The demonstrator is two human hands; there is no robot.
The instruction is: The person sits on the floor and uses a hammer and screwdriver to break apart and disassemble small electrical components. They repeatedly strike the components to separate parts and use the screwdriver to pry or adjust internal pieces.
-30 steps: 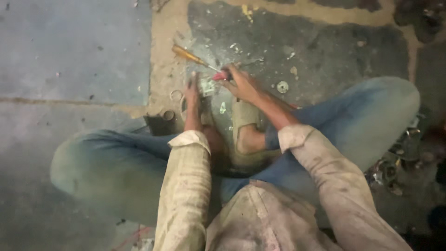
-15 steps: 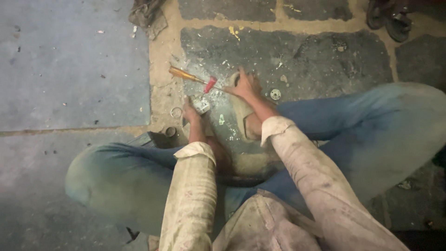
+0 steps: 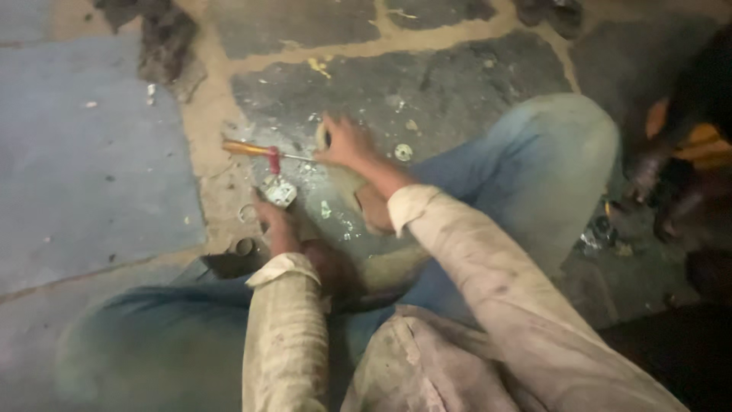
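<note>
Two hands apart: left hand (image 3: 273, 220) rests fingertips on a small metal part (image 3: 279, 191) on the stone floor, right hand (image 3: 345, 143) curls around something small beside the screwdriver (image 3: 263, 151); grip unclear. Risk: loose washer (image 3: 402, 152) just right of the right hand and ring (image 3: 248, 213) just left of the left hand could get knocked away; the lightly pinned part may skid.

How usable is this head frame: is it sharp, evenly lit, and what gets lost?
Head view: soft overall, with motion smear on the right hand. Light is dim and warm, falling off to near black at the lower right corner. The small metal part by the left hand glints without detail; the yellow-handled screwdriver reads clearly.
</note>
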